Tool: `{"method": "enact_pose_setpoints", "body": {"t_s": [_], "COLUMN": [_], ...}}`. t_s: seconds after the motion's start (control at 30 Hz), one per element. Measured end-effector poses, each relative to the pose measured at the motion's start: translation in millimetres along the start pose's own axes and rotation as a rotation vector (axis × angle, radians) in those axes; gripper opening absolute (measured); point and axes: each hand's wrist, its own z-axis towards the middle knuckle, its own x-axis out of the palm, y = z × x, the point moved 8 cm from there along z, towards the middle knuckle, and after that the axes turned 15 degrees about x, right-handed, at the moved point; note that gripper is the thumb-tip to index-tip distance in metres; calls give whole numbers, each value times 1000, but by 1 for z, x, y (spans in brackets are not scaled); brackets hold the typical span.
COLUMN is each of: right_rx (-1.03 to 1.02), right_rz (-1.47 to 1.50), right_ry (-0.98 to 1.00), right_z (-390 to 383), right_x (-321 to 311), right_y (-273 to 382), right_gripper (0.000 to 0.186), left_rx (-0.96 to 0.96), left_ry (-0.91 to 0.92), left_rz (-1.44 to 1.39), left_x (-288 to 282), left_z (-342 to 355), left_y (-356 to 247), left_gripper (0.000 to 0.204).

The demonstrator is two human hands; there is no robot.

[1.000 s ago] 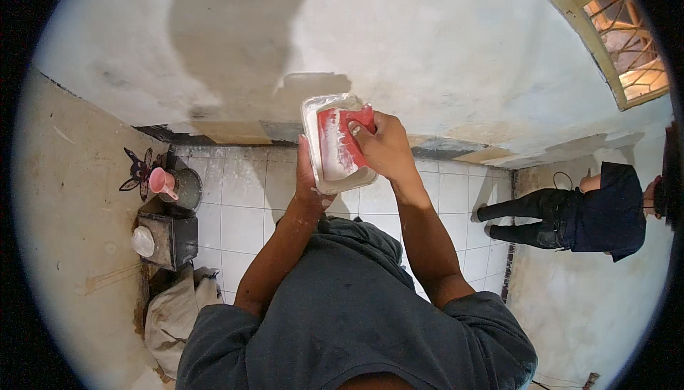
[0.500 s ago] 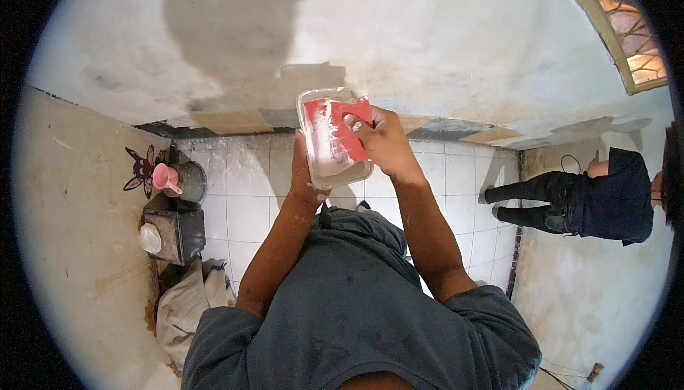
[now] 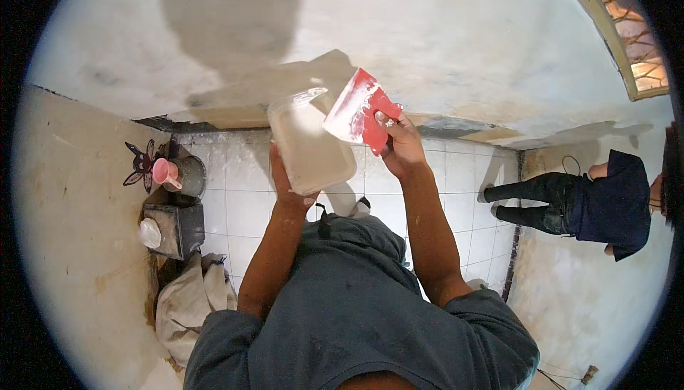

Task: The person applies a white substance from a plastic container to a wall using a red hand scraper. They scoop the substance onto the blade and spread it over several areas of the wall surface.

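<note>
We find the red scraper [image 3: 373, 121] shifted right from the tub [image 3: 324, 180].
Our left hand [image 3: 287, 187] grasps the tub, right hand [image 3: 403, 146] the scraper by its right rim; overtilting could drop white paste [image 3: 349, 110] onto the tiles [image 3: 246, 169].

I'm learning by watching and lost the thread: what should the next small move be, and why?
Probably bring the scraper toward the wall with the right hand. White paste coats its wide edge, the wall ahead shows stained patches, and the left hand holds the tub to one side.
</note>
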Motion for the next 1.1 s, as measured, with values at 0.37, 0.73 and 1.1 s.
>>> {"method": "enact_pose_setpoints", "body": {"t_s": [0.37,0.73,1.1], "right_rx": [107,-180,83], "right_rz": [338,353,187], "right_ry": [-165,-207,-321], "right_z": [136,130,151], "right_x": [-4,84,-11], "right_y": [-60,82,-81], "right_gripper": [13,11,17], "left_rx": [245,191,184], "left_ry": [-227,-129,-273], "left_rz": [140,151,176], "left_x": [-21,-47,-58], "left_z": [-29,-22,-25], "left_y": [-97,-178,-169], "left_gripper": [74,70,73]}}
